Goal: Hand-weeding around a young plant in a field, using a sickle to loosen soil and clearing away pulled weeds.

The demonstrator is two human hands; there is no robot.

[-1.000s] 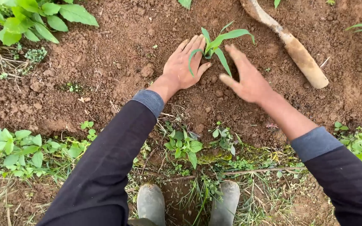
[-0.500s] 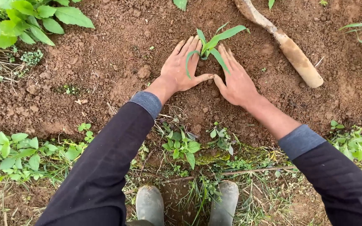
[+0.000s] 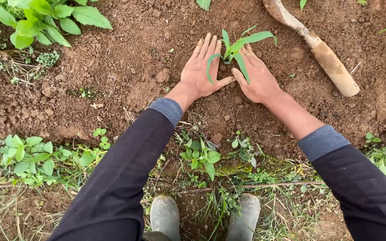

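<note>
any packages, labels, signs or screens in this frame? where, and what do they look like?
None in view: only bare soil, a green seedling between the left hand and right hand, a soil-caked wooden tool handle at upper right, weeds and two grey boots.

Left hand [image 3: 203, 71], right hand [image 3: 258, 79] flat on soil [image 3: 126, 67], flanking seedling [image 3: 234, 48].

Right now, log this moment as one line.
left hand: flat on soil beside seedling | right hand: flat on soil opposite | wooden handle: lying right | boots: below
</note>
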